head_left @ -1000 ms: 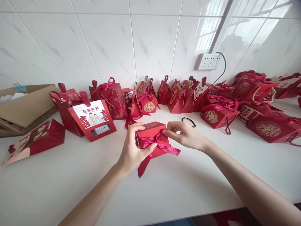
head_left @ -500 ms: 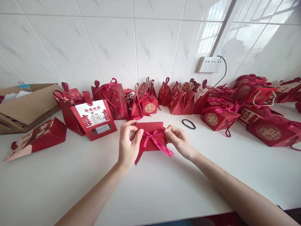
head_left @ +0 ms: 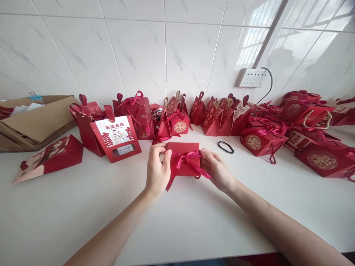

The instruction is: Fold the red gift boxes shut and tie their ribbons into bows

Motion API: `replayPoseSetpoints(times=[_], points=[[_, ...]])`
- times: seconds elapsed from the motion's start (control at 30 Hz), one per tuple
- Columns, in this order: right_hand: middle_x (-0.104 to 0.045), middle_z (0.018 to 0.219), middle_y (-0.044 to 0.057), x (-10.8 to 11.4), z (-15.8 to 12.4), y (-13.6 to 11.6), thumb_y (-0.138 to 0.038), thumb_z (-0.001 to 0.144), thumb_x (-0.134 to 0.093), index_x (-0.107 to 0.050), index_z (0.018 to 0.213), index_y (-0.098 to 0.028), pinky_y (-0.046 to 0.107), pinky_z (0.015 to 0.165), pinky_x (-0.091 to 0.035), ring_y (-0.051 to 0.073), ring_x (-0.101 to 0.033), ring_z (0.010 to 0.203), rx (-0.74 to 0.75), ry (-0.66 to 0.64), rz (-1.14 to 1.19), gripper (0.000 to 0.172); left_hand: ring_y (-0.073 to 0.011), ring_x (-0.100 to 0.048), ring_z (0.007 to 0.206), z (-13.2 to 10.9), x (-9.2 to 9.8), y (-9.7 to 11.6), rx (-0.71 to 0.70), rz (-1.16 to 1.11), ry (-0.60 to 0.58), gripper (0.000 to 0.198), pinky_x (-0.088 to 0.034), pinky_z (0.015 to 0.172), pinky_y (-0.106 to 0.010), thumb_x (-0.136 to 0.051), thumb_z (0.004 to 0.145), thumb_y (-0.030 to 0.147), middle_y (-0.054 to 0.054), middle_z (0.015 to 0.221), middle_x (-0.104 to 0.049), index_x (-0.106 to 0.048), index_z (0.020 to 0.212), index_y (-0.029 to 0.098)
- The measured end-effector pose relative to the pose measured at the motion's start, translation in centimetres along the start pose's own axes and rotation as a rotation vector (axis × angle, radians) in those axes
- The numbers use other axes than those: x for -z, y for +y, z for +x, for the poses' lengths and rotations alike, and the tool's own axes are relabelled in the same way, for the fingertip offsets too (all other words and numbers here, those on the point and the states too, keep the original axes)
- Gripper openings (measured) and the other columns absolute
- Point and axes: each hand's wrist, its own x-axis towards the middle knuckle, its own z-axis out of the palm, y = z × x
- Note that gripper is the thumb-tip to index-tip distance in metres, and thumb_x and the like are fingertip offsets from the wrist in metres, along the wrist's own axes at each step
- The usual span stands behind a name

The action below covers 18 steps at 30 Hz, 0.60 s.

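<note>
Before me on the white table stands a small red gift box (head_left: pixel 184 168), its flat face toward me. A magenta ribbon (head_left: pixel 183 158) is tied in a bow across it, with two tails hanging down over the front. My left hand (head_left: pixel 158 170) is closed at the box's left edge, thumb and fingers pinching the bow's left loop. On the other side, my right hand (head_left: pixel 217 169) pinches the right loop near the box's upper right edge. The fingertips behind the box are partly hidden.
Red gift boxes (head_left: pixel 180 125) line the wall, with more piled at right (head_left: pixel 318 157). A printed box (head_left: pixel 118 138) leans at left near a lying one (head_left: pixel 52 157). A black elastic loop (head_left: pixel 225 147), a cardboard carton (head_left: pixel 41 122) and a power strip (head_left: pixel 251 77) are also here.
My hands have drawn slightly apart, and the bow's loops look more stretched sideways. The whole view has shifted a little, so everything on the table sits farther right.
</note>
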Motion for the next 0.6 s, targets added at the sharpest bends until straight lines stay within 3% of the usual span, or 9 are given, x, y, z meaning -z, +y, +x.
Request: replayPoseSetpoints(times=[0.1, 0.2, 0.27, 0.33, 0.4, 0.47, 0.53, 0.6], points=[[-0.048, 0.063, 0.0, 0.2, 0.1, 0.0, -0.066, 0.082, -0.058, -0.049, 0.078, -0.02, 0.028, 0.055, -0.043, 0.016, -0.049, 0.059, -0.019, 0.021, 0.046, 0.048, -0.0193, -0.06, 0.106, 0.1, -0.1, -0.2, 0.04, -0.009, 0.003, 0.014, -0.049, 0.095, -0.035, -0.047, 0.092, 0.031, -0.01, 0.107, -0.06, -0.048, 0.083, 0.02], [-0.048, 0.064, 0.0, 0.9, 0.1, 0.2, -0.068, 0.086, -0.052, -0.048, 0.077, -0.02, 0.028, 0.056, -0.044, 0.016, -0.05, 0.059, 0.04, 0.003, -0.067, 0.049, -0.0181, -0.06, 0.1, 0.3, 0.0, -0.3, 0.085, -0.05, -0.026, 0.016, -0.049, 0.092, -0.033, -0.048, 0.091, 0.033, -0.008, 0.104, -0.059, -0.048, 0.082, 0.02], [-0.05, 0.073, 0.002, 1.5, 0.1, 0.4, -0.069, 0.082, -0.057, -0.047, 0.082, -0.02, 0.03, 0.06, -0.046, 0.016, -0.051, 0.064, 0.207, 0.035, -0.264, 0.05, -0.0169, -0.06, 0.091, 0.4, 0.2, -0.4, 0.079, -0.048, -0.048, 0.016, -0.05, 0.086, -0.031, -0.05, 0.09, 0.034, -0.006, 0.095, -0.058, -0.048, 0.081, 0.02], [-0.054, 0.098, 0.009, 1.9, -0.2, 0.6, -0.072, 0.07, -0.069, -0.046, 0.1, -0.019, 0.037, 0.072, -0.051, 0.023, -0.056, 0.086, 0.461, 0.054, -0.523, 0.064, -0.0156, -0.06, 0.084, 0.5, 0.4, -0.4, 0.054, -0.038, -0.062, 0.014, -0.051, 0.08, -0.029, -0.051, 0.09, 0.032, -0.003, 0.088, -0.056, -0.048, 0.083, 0.02], [-0.039, 0.131, 0.021, 2.1, -0.5, 0.9, -0.073, 0.061, -0.075, -0.035, 0.128, -0.019, 0.05, 0.088, -0.05, 0.035, -0.047, 0.119, 0.653, -0.008, -0.749, 0.096, -0.0149, -0.06, 0.083, 0.5, 0.5, -0.4, 0.039, -0.049, -0.065, 0.012, -0.052, 0.079, -0.028, -0.052, 0.09, 0.031, -0.003, 0.087, -0.057, -0.048, 0.086, 0.02], [-0.019, 0.146, 0.026, 2.1, -0.7, 1.1, -0.071, 0.064, -0.075, -0.012, 0.145, -0.019, 0.058, 0.096, -0.045, 0.041, -0.029, 0.135, 0.69, -0.108, -0.887, 0.115, -0.0149, -0.062, 0.086, 0.5, 0.6, -0.5, 0.029, -0.062, -0.055, 0.01, -0.052, 0.082, -0.029, -0.052, 0.089, 0.029, -0.003, 0.09, -0.059, -0.049, 0.09, 0.02], [-0.017, 0.146, 0.025, 1.9, -0.7, 1.3, -0.059, 0.075, -0.073, 0.003, 0.149, -0.022, 0.058, 0.094, -0.048, 0.041, -0.032, 0.134, 0.648, -0.137, -0.949, 0.113, -0.0153, -0.063, 0.088, 0.5, 0.6, -0.7, 0.013, -0.06, -0.025, 0.01, -0.052, 0.083, -0.03, -0.054, 0.088, 0.027, -0.004, 0.09, -0.061, -0.05, 0.092, 0.019], [-0.026, 0.138, 0.024, 1.7, -0.5, 1.5, -0.043, 0.081, -0.069, 0.007, 0.15, -0.022, 0.056, 0.09, -0.052, 0.038, -0.043, 0.126, 0.615, -0.095, -0.975, 0.105, -0.0155, -0.065, 0.086, 0.6, 0.6, -0.8, -0.007, -0.047, 0.012, 0.011, -0.053, 0.082, -0.03, -0.056, 0.086, 0.025, -0.004, 0.088, -0.062, -0.05, 0.093, 0.019]])
